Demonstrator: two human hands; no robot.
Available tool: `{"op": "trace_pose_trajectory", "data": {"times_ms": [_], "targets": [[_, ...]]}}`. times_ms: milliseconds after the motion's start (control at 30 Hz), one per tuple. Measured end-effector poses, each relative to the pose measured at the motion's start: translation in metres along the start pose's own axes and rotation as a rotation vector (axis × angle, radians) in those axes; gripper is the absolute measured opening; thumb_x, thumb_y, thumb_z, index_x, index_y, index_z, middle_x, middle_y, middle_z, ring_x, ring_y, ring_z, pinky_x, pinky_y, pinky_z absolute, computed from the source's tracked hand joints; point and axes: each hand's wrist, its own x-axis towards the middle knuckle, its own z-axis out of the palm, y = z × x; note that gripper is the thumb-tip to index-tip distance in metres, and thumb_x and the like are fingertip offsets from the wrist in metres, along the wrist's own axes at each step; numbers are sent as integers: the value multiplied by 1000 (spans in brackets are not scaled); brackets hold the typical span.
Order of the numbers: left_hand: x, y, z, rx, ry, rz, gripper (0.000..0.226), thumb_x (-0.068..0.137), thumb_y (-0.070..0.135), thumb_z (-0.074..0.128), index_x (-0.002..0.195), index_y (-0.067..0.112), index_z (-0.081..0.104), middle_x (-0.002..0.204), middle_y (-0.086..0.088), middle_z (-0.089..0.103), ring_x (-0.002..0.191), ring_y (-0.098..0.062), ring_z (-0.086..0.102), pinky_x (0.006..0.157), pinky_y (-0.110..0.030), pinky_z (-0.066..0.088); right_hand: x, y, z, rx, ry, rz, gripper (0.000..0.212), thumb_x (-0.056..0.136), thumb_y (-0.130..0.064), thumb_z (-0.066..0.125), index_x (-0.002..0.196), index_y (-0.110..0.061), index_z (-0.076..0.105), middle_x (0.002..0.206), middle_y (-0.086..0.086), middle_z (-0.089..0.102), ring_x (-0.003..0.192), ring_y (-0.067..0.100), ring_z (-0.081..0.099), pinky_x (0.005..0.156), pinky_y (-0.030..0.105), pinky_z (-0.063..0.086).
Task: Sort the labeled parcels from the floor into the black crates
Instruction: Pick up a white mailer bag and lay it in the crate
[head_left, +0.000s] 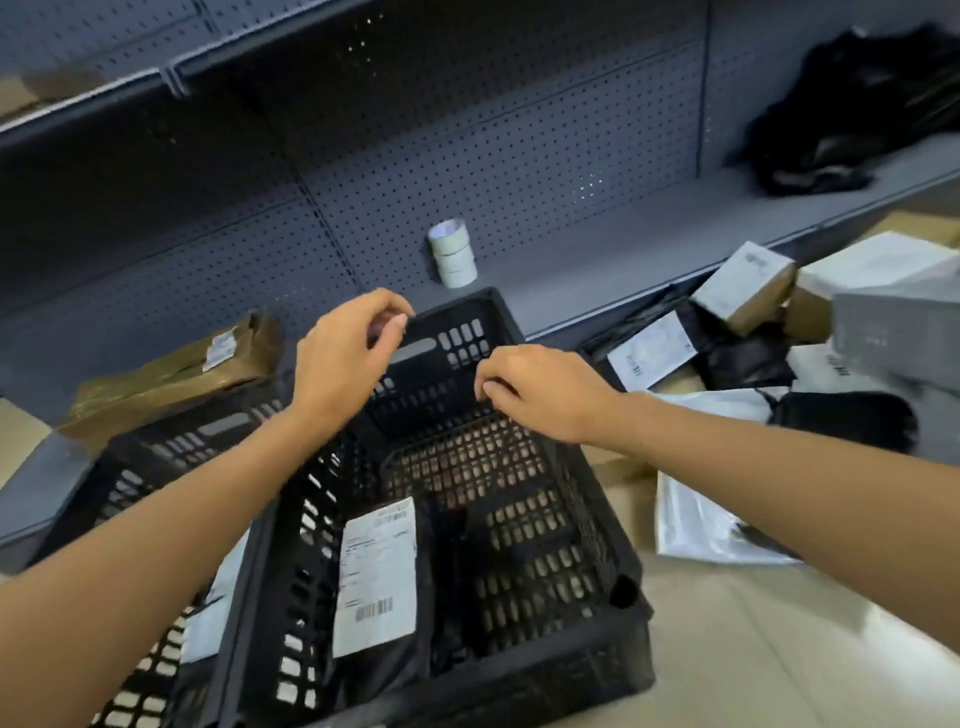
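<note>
A black plastic crate (571, 525) with slotted lattice walls and floor stands on the pale floor (779, 649). Inside it, against the left wall, lies a black poly-bag parcel (384, 660) bearing a white shipping label (376, 571) with a barcode. A second black crate (156, 457) stands just left of the first and holds white-labelled contents that are only partly visible.

Both hands hover above the far end of the first crate, well clear of the parcel. The left hand (343, 358) has its fingers curled with thumb near forefinger beside the far rim; whether it touches the rim cannot be told. The right hand (540, 389) has its fingers curled downward and appears to hold nothing.

To the right, on the floor, lies a heap of parcels (753, 332): black bags, white mailers, small cardboard boxes. A flat brown cardboard parcel (176, 369) rests behind the left crate. A grey metal shelf (597, 249) with perforated back panel carries stacked tape rolls (453, 253) and a black bundle (857, 114).
</note>
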Motion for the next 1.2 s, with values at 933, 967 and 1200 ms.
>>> {"op": "trace_pose_trajectory", "data": {"times_ms": [933,967,1200], "targets": [[-105,264,293,-47,-1179,-408,93,91,41,62,156,38,-4,164,-1,-14,147,-38,18,111,-41,34,-229,232,53,-221,-539,545,77,94,-43,54,154,-40,7,163,-1,-14,149,35,-6,118,48,15],[-109,264,294,-67,-1178,-431,95,91,39,62,155,40,-8,163,0,-21,148,-40,17,109,-39,35,-230,233,58,-251,-543,515,77,94,-45,53,154,-40,5,162,-1,-18,149,34,-9,119,48,10],[-103,243,321,-207,-1054,-614,93,93,30,66,155,44,-2,164,-11,-3,143,-34,32,109,-37,38,-226,242,79,-399,-642,434,84,91,-56,53,156,-33,4,163,4,-17,147,38,-19,119,51,-3]]}}
